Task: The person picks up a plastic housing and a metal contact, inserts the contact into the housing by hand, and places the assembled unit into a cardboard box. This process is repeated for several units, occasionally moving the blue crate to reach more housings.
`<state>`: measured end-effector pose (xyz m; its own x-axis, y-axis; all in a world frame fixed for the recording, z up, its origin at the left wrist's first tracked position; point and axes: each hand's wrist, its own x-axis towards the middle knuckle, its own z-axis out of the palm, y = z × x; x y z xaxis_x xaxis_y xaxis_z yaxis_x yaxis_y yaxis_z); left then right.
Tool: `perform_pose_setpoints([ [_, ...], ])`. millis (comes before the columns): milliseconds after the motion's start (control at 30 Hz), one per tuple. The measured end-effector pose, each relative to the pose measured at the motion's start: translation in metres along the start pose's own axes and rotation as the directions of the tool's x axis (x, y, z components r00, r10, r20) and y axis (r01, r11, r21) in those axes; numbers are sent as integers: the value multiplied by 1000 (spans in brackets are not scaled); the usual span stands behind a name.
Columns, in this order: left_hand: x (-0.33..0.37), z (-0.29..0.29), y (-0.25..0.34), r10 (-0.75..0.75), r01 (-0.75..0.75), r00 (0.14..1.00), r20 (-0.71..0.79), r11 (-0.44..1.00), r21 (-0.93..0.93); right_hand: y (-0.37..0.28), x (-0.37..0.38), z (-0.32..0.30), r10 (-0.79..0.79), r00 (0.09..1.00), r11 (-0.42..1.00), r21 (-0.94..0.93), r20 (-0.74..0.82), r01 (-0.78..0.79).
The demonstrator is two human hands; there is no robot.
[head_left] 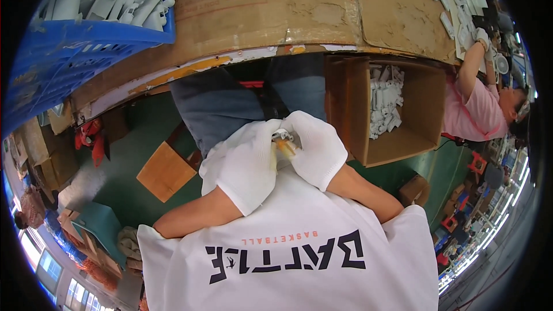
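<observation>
A small pale plastic part (283,136) with an amber tip is pinched between both white-gloved hands, held close above the lap and just below the cardboard-covered workbench (276,17). The left hand (245,164) and the right hand (317,147) are each closed around it, touching one another. An open cardboard box (423,109) of white parts is seen just right, a blue crate (69,52) up left.

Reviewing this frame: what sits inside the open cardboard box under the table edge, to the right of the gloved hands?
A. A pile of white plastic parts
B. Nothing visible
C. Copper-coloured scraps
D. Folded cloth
A. The open cardboard box holds a pile of white plastic parts stacked against its left inner wall, while the left hand and right hand, both in white gloves, meet over a small piece beside it.
</observation>
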<state>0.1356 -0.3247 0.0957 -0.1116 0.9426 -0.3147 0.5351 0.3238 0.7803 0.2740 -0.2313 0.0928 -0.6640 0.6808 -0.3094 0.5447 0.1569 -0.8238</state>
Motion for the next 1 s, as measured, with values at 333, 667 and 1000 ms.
perform_pose_setpoints([
  [333,11,-11,-2,-62,64,997,43,997,-42,-18,9,-15,-8,989,999,-49,150,15],
  [667,21,-5,-23,57,-65,995,-80,992,-112,-9,5,-8,140,964,989,3,225,-145],
  [1000,29,0,-17,72,-73,996,56,997,16,0,4,-15,217,954,975,-7,209,-220],
])
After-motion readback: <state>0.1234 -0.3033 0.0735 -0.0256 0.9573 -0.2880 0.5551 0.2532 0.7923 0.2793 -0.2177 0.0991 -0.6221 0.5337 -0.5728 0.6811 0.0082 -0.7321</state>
